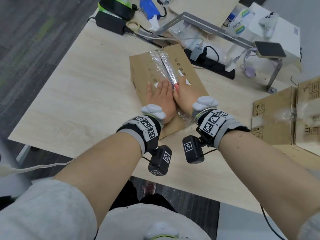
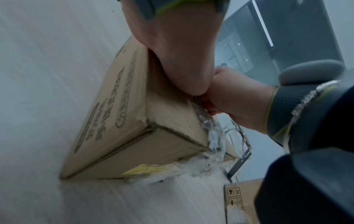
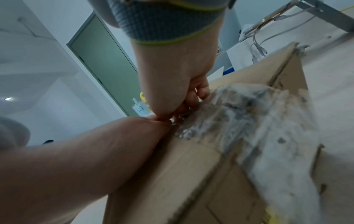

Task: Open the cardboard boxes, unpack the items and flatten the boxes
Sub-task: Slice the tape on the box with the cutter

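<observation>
A brown cardboard box (image 1: 194, 78) with printed characters lies in the middle of the pale wooden table (image 1: 78, 92). Crinkled clear tape (image 1: 164, 66) runs along its top seam, and the seam is split. My left hand (image 1: 164, 87) lies flat on the left flap with straight fingers reaching the seam. Beside it, touching, my right hand (image 1: 180, 85) curls its fingers into the seam round the right flap's edge. The left wrist view shows the box's side (image 2: 118, 121) and torn tape at its near end (image 2: 201, 166). In the right wrist view the curled fingers (image 3: 199, 94) dig in next to the tape (image 3: 258, 121).
A second taped cardboard box (image 1: 277, 115) sits at the table's right edge. Behind the box lie a black power strip (image 1: 213, 64), cables, a grey metal stand (image 1: 207, 28) carrying a phone (image 1: 270, 49), a black power adapter (image 1: 110, 22) and a white carton (image 1: 277, 32).
</observation>
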Demonstrator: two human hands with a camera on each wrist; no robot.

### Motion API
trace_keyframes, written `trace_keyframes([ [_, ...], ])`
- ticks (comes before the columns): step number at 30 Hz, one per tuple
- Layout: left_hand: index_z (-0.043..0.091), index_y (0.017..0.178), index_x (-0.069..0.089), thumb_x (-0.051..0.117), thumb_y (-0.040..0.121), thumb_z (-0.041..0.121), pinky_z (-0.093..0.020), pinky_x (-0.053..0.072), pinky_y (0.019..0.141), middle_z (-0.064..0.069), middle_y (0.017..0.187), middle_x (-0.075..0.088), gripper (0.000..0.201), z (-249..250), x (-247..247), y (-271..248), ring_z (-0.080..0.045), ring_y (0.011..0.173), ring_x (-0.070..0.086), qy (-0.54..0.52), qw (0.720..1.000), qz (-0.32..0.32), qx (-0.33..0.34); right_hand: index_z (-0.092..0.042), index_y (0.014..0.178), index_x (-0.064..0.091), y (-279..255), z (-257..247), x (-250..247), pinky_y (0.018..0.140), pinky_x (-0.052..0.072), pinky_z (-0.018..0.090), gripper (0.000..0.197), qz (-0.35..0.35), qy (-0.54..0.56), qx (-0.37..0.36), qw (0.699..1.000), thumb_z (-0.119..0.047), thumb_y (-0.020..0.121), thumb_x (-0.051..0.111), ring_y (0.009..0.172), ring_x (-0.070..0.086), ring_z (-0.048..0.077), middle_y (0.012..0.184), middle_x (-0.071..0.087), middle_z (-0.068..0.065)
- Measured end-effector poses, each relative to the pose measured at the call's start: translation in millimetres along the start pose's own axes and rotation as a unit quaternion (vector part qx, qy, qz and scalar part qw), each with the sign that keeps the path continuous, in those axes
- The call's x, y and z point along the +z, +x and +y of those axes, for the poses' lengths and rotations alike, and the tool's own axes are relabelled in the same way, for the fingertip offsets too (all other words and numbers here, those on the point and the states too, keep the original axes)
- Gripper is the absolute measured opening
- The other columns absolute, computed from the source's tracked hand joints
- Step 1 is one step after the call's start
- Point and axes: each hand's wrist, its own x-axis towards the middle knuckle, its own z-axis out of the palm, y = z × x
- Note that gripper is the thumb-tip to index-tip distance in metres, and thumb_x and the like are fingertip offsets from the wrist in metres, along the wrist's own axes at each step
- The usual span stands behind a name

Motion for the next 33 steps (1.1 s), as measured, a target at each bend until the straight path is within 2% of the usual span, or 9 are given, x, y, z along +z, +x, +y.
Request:
trace_keyframes([
  [4, 0.012, 0.153, 0.012, 0.016, 0.102, 0.026, -0.052, -0.01, 0.116, -0.001, 0.161, 0.008, 0.053, 2, -1, -2, -0.016, 0.148, 0.0, 0.003, 1.0, 0.003, 0.002, -0.007, 0.127, 0.039, -5, -3, -5, 0.068, 0.033, 0.032, 0.033, -0.008, 0.037, 0.011, 0.999, -0.027, 0.101, 0.032, 0.087, 0.058, 0.032, 0.105, 0.063, 0.017],
  [9, 0.011, 0.153, 0.012, 0.02, 0.101, 0.024, -0.05, -0.01, 0.116, -0.002, 0.161, 0.008, 0.054, 1, -5, -5, -0.016, 0.148, 0.001, -0.012, 1.0, 0.009, -0.001, -0.007, 0.131, 0.036, 1, -2, -3, 0.065, 0.031, 0.032, 0.037, -0.046, 0.099, 0.026, 0.994, -0.026, 0.098, 0.036, 0.084, 0.059, 0.033, 0.099, 0.064, 0.016],
  [14, 0.01, 0.153, 0.009, 0.019, 0.1, 0.025, -0.052, -0.01, 0.117, -0.002, 0.161, 0.005, 0.056, 2, -5, -4, -0.016, 0.148, -0.001, 0.007, 1.0, 0.002, 0.0, -0.005, 0.139, 0.03, -6, 1, -4, 0.065, 0.028, 0.03, 0.045, -0.045, 0.1, 0.011, 0.994, -0.023, 0.098, 0.038, 0.087, 0.058, 0.032, 0.102, 0.064, 0.017],
  [16, 0.01, 0.153, 0.009, 0.019, 0.101, 0.025, -0.052, -0.009, 0.117, -0.003, 0.161, 0.005, 0.055, 3, -3, -4, -0.016, 0.148, -0.001, 0.011, 1.0, 0.002, 0.001, -0.006, 0.14, 0.03, -7, 3, -2, 0.065, 0.029, 0.031, 0.046, -0.031, 0.086, 0.014, 0.996, -0.025, 0.098, 0.037, 0.088, 0.06, 0.034, 0.097, 0.065, 0.016],
  [22, 0.011, 0.153, 0.007, 0.016, 0.102, 0.029, -0.052, -0.01, 0.116, -0.002, 0.161, 0.004, 0.055, 3, -2, -4, -0.016, 0.148, -0.002, 0.02, 1.0, -0.001, -0.005, -0.002, 0.119, 0.041, -9, 8, 1, 0.066, 0.037, 0.035, 0.03, -0.039, 0.056, 0.008, 0.998, -0.024, 0.099, 0.036, 0.077, 0.057, 0.032, 0.091, 0.063, 0.016],
  [24, 0.011, 0.153, 0.005, 0.016, 0.102, 0.029, -0.053, -0.01, 0.116, -0.002, 0.162, 0.002, 0.055, 3, -1, -3, -0.016, 0.148, -0.003, 0.027, 1.0, -0.004, -0.002, -0.003, 0.119, 0.041, -12, 11, 4, 0.065, 0.04, 0.036, 0.03, -0.029, 0.039, 0.003, 0.999, -0.025, 0.098, 0.036, 0.073, 0.056, 0.03, 0.081, 0.058, 0.011],
  [26, 0.011, 0.153, 0.005, 0.015, 0.102, 0.029, -0.053, -0.01, 0.116, -0.002, 0.162, 0.002, 0.056, 2, -1, -2, -0.016, 0.148, -0.003, 0.029, 1.0, -0.007, -0.002, -0.003, 0.121, 0.041, -13, 11, 4, 0.067, 0.042, 0.036, 0.032, -0.036, 0.035, -0.003, 0.999, -0.023, 0.097, 0.038, 0.074, 0.056, 0.029, 0.082, 0.056, 0.012],
  [30, 0.011, 0.153, 0.006, 0.016, 0.102, 0.03, -0.052, -0.009, 0.117, -0.002, 0.162, 0.003, 0.056, 2, 0, -4, -0.016, 0.148, -0.002, 0.028, 1.0, -0.003, -0.003, 0.0, 0.125, 0.039, -16, 11, 3, 0.064, 0.03, 0.031, 0.033, -0.038, 0.028, 0.002, 0.999, -0.019, 0.098, 0.038, 0.073, 0.049, 0.028, 0.082, 0.051, 0.011],
  [33, 0.01, 0.153, 0.006, 0.017, 0.101, 0.031, -0.053, -0.007, 0.117, -0.003, 0.161, 0.003, 0.057, 2, 0, -6, -0.017, 0.148, -0.002, 0.016, 1.0, 0.003, 0.003, -0.002, 0.121, 0.041, -16, 11, 4, 0.064, 0.038, 0.034, 0.031, -0.041, 0.011, 0.002, 0.999, -0.02, 0.096, 0.038, 0.068, 0.048, 0.027, 0.075, 0.054, 0.01],
])
